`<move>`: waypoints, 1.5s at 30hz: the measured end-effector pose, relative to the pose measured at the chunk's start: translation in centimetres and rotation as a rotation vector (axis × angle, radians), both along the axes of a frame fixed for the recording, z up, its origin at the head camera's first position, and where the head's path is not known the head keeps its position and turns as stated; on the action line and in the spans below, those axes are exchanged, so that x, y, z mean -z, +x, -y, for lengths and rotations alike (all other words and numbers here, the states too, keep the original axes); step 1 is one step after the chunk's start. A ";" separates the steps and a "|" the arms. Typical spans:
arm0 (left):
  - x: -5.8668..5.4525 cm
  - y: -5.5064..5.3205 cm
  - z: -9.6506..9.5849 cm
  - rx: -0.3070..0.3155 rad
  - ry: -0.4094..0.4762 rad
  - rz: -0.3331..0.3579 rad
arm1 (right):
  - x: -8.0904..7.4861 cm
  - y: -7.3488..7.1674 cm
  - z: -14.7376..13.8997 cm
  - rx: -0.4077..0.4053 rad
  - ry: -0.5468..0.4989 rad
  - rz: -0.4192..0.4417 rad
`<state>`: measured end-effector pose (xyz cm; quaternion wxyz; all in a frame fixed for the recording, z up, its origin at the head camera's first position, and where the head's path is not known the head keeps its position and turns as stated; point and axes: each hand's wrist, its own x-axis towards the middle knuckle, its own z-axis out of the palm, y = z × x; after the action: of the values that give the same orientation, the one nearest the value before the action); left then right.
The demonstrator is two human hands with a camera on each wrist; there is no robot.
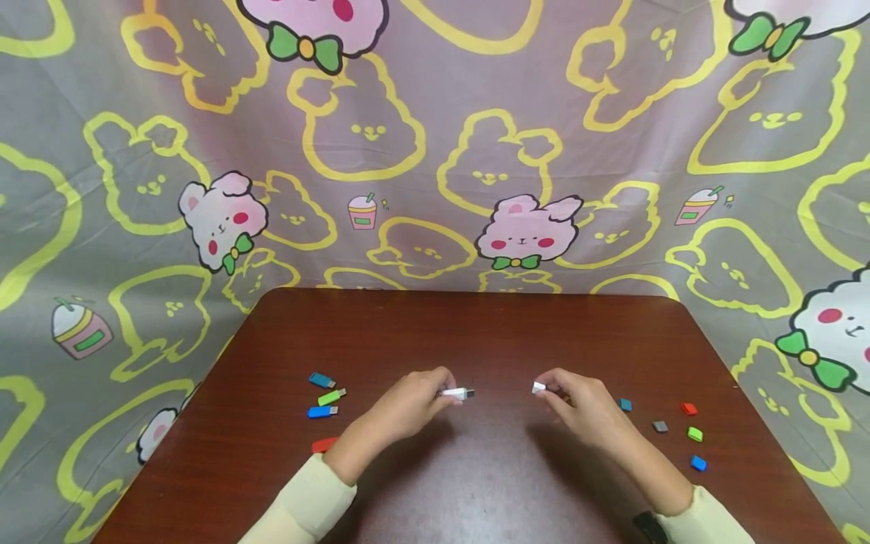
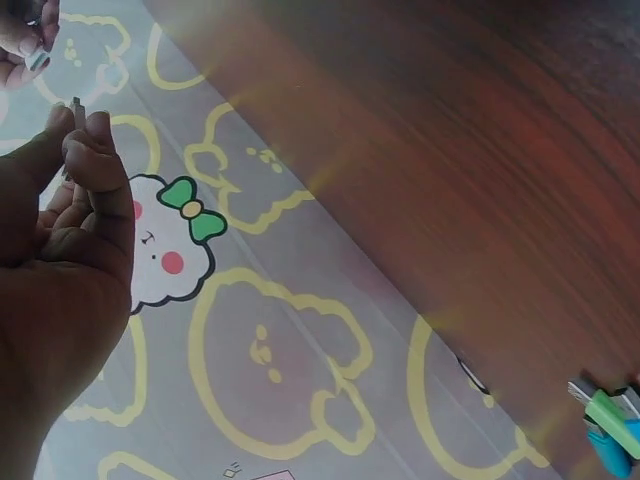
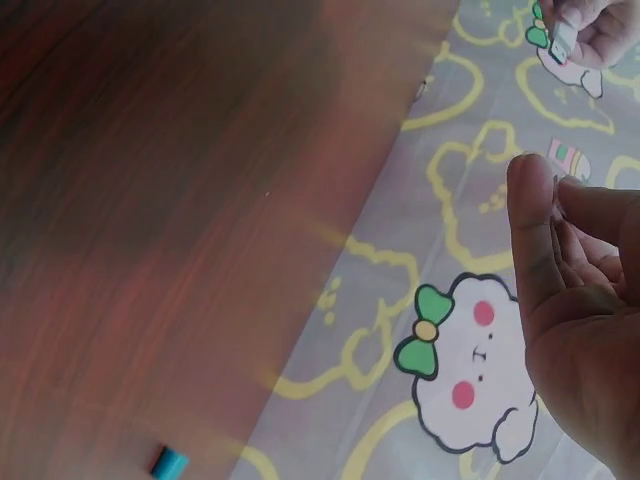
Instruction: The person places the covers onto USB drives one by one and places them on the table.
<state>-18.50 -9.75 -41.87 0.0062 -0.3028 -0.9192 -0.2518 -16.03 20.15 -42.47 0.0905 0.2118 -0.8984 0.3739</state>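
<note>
My left hand (image 1: 413, 402) pinches a white USB flash drive (image 1: 455, 394) between thumb and fingers, its metal plug pointing right. Across a short gap, my right hand (image 1: 583, 402) holds a small white cap (image 1: 539, 387) at its fingertips. Drive and cap are apart, both above the middle of the table. In the left wrist view the fingers hide most of the drive, and only its plug end (image 2: 77, 103) shows. The right wrist view has the cap hidden behind the fingers, while the white drive (image 3: 563, 42) appears in the other hand at the top right.
Left on the brown table (image 1: 476, 325) lie a teal drive (image 1: 319, 379), a green one (image 1: 331, 397), a blue one (image 1: 321, 412) and a red one (image 1: 323, 446), partly behind the forearm. Several loose caps, including a grey one (image 1: 660, 427) and a red one (image 1: 689, 409), lie right.
</note>
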 end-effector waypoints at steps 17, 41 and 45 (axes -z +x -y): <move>0.0 0.5 -1.1 0.056 -0.016 -0.076 | -0.1 0.1 2.4 -0.063 0.061 -0.067; 0.2 0.6 -1.9 0.094 -0.021 -0.057 | 0.3 0.4 3.9 -0.113 0.088 -0.073; 0.2 0.7 -2.1 0.094 -0.023 -0.039 | 0.3 0.5 3.9 -0.133 0.074 -0.030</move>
<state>-17.78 -7.63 -42.03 0.0090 -0.3504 -0.9065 -0.2353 -15.54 16.22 -42.80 0.0710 0.2795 -0.8943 0.3423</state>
